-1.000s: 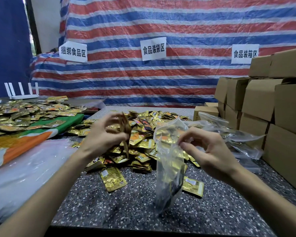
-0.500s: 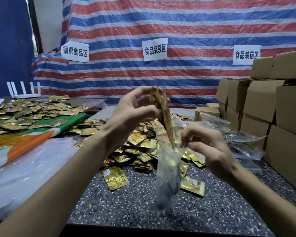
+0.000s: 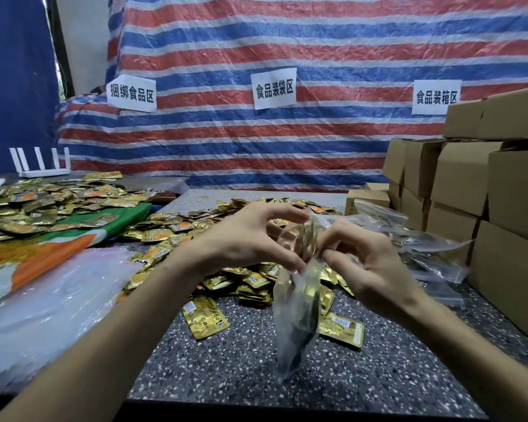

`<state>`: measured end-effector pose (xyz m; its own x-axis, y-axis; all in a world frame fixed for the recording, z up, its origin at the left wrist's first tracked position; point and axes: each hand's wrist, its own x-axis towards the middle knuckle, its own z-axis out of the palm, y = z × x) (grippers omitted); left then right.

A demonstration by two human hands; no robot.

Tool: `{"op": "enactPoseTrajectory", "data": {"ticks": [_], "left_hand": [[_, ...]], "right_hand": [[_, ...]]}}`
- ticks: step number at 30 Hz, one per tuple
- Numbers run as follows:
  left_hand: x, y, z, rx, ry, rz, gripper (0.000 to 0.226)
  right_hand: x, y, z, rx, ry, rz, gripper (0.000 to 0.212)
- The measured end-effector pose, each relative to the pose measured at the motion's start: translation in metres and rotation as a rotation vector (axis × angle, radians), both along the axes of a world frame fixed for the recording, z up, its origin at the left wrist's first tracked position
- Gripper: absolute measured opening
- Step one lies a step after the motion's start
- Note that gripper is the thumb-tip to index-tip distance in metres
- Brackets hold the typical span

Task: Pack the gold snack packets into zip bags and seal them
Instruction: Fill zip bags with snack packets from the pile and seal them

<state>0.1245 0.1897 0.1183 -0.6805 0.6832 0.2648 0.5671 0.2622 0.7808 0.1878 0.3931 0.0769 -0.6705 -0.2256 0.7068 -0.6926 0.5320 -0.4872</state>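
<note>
2 arms are in view. The left hand and the right hand are bare. Back from each grip, the left forearm and the right forearm are bare too, slim and smooth, right to the lower edge of the view.

A clear bag hangs upright by its mouth, pinched at the rim by the right hand. A few gold packets stand on edge in the mouth, half in, gripped by the left hand. More show dimly inside. Behind lies a loose pile of the same foil packets. Two strays lie flat, one left of the bag and one right.
</note>
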Motion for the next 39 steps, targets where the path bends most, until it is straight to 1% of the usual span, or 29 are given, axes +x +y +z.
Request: {"op": "enactPoseTrajectory", "data": {"ticks": [2, 4, 5, 6, 9, 11, 13, 16, 19, 21, 23, 26, 30, 34, 37, 39], "left_hand": [[0.0, -0.003, 0.0, 0.044, -0.041, 0.008, 0.071], [0.003, -0.006, 0.001, 0.107, -0.007, 0.061, 0.055], [0.006, -0.005, 0.001, 0.119, 0.06, 0.096, 0.044], [0.01, -0.005, 0.001, 0.108, 0.15, 0.13, 0.037], [0.023, -0.005, -0.007, -0.019, 0.392, 0.192, 0.041], [0.028, -0.007, -0.012, -0.088, 0.497, 0.254, 0.032], [0.029, -0.01, -0.013, -0.133, 0.562, 0.349, 0.021], [0.027, -0.015, -0.011, -0.107, 0.542, 0.381, 0.017], [0.024, -0.02, -0.007, -0.065, 0.514, 0.356, 0.01], [0.02, -0.025, -0.005, -0.048, 0.512, 0.351, 0.008], [0.016, -0.03, -0.005, -0.044, 0.495, 0.343, 0.01], [0.01, -0.034, -0.006, -0.041, 0.458, 0.344, 0.013], [0.003, -0.038, -0.008, 0.028, 0.36, 0.308, 0.011], [0.001, -0.044, -0.007, 0.057, 0.277, 0.247, 0.018], [0.002, -0.048, -0.008, 0.167, 0.232, 0.275, 0.026], [0.002, -0.049, -0.009, 0.246, 0.229, 0.322, 0.03]], "right_hand": [[0.0, -0.001, -0.002, 0.027, 0.024, -0.039, 0.013], [-0.001, -0.001, -0.004, 0.029, 0.042, -0.091, 0.012], [-0.002, -0.001, -0.005, 0.022, 0.043, -0.115, 0.011], [-0.002, -0.001, -0.005, 0.011, 0.041, -0.132, 0.01], [-0.003, -0.003, -0.004, -0.02, 0.033, -0.163, 0.007], [-0.002, -0.005, -0.005, -0.027, 0.038, -0.193, 0.008], [0.0, -0.009, -0.005, -0.022, 0.048, -0.217, 0.011], [0.004, -0.011, 0.001, 0.035, 0.1, -0.237, 0.008], [0.007, -0.005, 0.013, 0.234, 0.104, -0.286, 0.007], [0.006, 0.003, 0.022, 0.353, 0.052, -0.314, 0.008], [0.004, 0.011, 0.031, 0.454, -0.035, -0.355, 0.011], [0.001, 0.019, 0.041, 0.534, -0.133, -0.402, 0.014], [-0.003, 0.021, 0.045, 0.524, -0.108, -0.447, 0.013], [-0.006, 0.019, 0.042, 0.477, -0.093, -0.394, 0.017], [-0.007, 0.02, 0.043, 0.301, -0.102, -0.325, 0.019], [-0.007, 0.023, 0.045, 0.192, -0.151, -0.264, 0.019]]}}
